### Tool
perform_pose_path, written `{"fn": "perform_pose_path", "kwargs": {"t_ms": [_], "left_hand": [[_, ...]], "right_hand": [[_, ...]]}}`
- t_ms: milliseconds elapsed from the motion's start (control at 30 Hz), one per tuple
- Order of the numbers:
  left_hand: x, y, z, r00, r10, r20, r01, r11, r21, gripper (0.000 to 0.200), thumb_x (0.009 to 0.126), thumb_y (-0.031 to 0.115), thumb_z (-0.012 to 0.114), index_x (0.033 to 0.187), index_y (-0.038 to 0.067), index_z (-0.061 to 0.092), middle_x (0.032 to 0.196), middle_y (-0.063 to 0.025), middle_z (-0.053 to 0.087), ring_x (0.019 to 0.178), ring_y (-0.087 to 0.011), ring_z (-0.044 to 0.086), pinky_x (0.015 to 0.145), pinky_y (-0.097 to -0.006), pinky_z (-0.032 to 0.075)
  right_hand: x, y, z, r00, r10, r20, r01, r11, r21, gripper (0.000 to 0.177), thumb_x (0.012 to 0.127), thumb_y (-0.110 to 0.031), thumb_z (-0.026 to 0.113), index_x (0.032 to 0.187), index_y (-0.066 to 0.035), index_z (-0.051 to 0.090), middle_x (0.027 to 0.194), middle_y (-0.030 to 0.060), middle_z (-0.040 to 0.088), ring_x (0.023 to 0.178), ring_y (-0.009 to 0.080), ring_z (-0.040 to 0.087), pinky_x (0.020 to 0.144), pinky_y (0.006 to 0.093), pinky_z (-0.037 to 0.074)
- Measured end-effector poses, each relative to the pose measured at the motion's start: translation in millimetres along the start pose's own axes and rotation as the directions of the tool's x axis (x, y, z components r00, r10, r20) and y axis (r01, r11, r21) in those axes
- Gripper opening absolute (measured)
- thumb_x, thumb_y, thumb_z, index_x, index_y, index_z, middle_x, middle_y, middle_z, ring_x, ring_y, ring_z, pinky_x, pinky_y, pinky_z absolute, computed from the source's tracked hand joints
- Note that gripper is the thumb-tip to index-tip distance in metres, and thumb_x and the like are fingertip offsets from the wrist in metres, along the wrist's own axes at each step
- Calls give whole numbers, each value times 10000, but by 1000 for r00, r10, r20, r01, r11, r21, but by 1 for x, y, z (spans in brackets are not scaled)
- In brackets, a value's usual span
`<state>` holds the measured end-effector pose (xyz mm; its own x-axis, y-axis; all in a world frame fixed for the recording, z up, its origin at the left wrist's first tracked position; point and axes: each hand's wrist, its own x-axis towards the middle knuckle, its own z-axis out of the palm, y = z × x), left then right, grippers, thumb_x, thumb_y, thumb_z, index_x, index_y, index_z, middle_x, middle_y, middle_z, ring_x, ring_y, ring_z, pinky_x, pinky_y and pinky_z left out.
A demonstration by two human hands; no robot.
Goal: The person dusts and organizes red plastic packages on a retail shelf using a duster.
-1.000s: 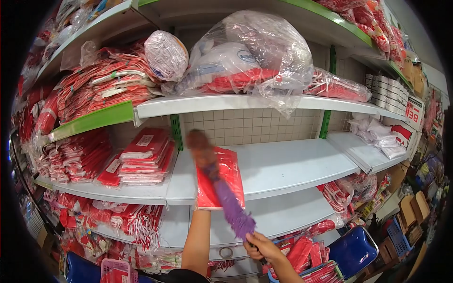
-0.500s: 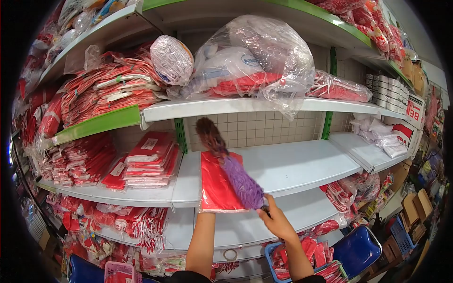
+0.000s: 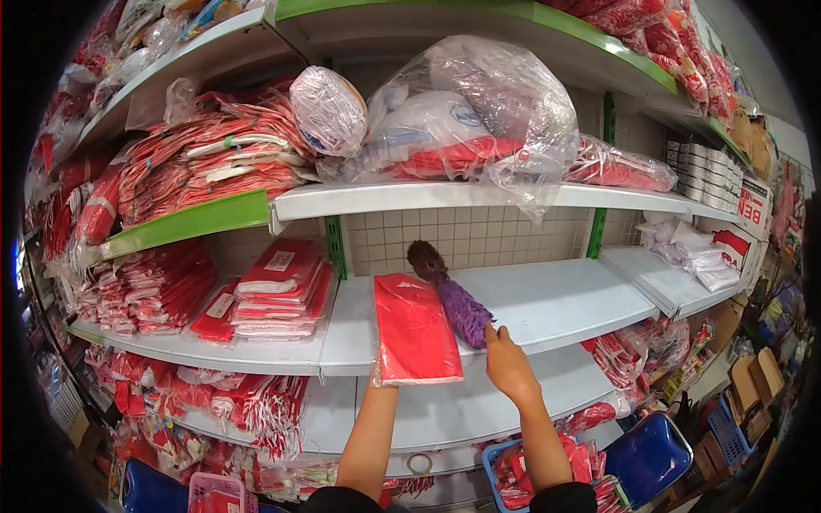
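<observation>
My left hand [image 3: 384, 377] holds up a flat red cloth packet [image 3: 414, 333] in clear plastic at the front of the middle shelf [image 3: 547, 295]. The packet hides most of its fingers. In my right hand [image 3: 510, 366], closed round its handle end, is a fluffy duster [image 3: 466, 314] with a purple part and a dark brown tip. The duster slants up and left over the shelf, just right of the packet and partly behind it.
A stack of red packets [image 3: 282, 295] lies left on the same shelf; white bundles [image 3: 688, 250] are at its right end. Above, a shelf edge [image 3: 428, 195] carries large plastic bags [image 3: 479, 120]. Below are a blue basket [image 3: 494, 479] and a blue chair [image 3: 650, 457].
The duster has moved right and back, off the packet's face to its right side. My right hand has gone up and slightly right. The packet shows more fully, shifted slightly right.
</observation>
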<state>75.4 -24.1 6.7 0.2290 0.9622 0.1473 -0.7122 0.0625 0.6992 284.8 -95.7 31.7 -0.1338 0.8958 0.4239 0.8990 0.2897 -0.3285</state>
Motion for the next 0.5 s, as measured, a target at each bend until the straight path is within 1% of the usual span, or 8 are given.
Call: {"fn": "perform_pose_path", "kwargs": {"t_ms": [133, 233, 267, 300, 333, 367, 433, 500], "left_hand": [[0, 2, 0, 1000, -10, 12, 9, 1000, 9, 759, 914, 585, 270, 1449, 93, 52, 1471, -107, 237, 1299, -255, 315, 1035, -418, 323], [1, 6, 1, 999, -25, 24, 24, 1000, 20, 762, 914, 591, 264, 1450, 95, 47, 1472, -105, 237, 1299, -254, 316, 1033, -420, 326], [2, 8, 2, 999, -29, 26, 28, 999, 28, 763, 914, 592, 262, 1451, 96, 45, 1472, -105, 237, 1298, -254, 316, 1033, -420, 327], [2, 11, 2, 999, -32, 29, 31, 999, 33, 764, 914, 594, 261, 1451, 97, 43, 1472, -105, 237, 1298, -254, 317, 1032, -421, 329], [1, 14, 2, 999, -35, 31, 34, 999, 43, 765, 914, 596, 259, 1452, 97, 42, 1472, -104, 237, 1298, -254, 317, 1032, -421, 330], [1, 19, 4, 999, -37, 39, 35, 998, 54, 766, 914, 598, 257, 1452, 98, 40, 1473, -104, 237, 1298, -253, 317, 1031, -422, 331], [-2, 33, 12, 998, -52, 42, 48, 994, 98, 769, 913, 602, 253, 1453, 99, 37, 1473, -103, 237, 1297, -253, 318, 1031, -423, 333], [-8, 50, 25, 996, -76, 39, 68, 983, 173, 771, 913, 606, 250, 1454, 101, 34, 1473, -102, 237, 1297, -252, 319, 1030, -424, 335]], "right_hand": [[15, -1, 9, 996, 34, 87, -27, 996, -82, 415, 831, -70, 495, 1222, 61, 444, 1017, 260, 508, 892, 418, 551, 768, 456, 459], [15, -25, -7, 979, -88, -183, 23, 942, -335, 385, 858, -167, 533, 1185, 32, 498, 1002, 234, 522, 920, 378, 528, 814, 413, 433], [17, -35, -9, 966, -93, -240, 52, 984, -172, 381, 870, -202, 534, 1178, 22, 513, 995, 220, 524, 928, 357, 524, 828, 397, 423], [21, -47, -11, 950, -92, -299, 94, 996, -9, 381, 882, -236, 534, 1171, 12, 527, 988, 207, 525, 936, 335, 520, 841, 381, 414], [27, -58, -12, 930, -86, -358, 148, 978, 149, 384, 894, -271, 535, 1163, 3, 541, 982, 193, 527, 944, 313, 516, 854, 365, 404], [33, -64, -5, 947, -115, -298, 202, 939, 278, 413, 910, -294, 510, 1216, -16, 502, 982, 175, 530, 944, 290, 514, 832, 353, 413], [38, -75, 15, 963, -197, -183, 265, 805, 531, 474, 943, -340, 460, 1320, -54, 423, 983, 140, 536, 943, 243, 510, 788, 328, 431], [43, -100, 21, 995, -91, -39, 87, 625, 775, 563, 947, -405, 423, 1401, -107, 274, 1044, 122, 527, 964, 215, 493, 752, 313, 445]]}}
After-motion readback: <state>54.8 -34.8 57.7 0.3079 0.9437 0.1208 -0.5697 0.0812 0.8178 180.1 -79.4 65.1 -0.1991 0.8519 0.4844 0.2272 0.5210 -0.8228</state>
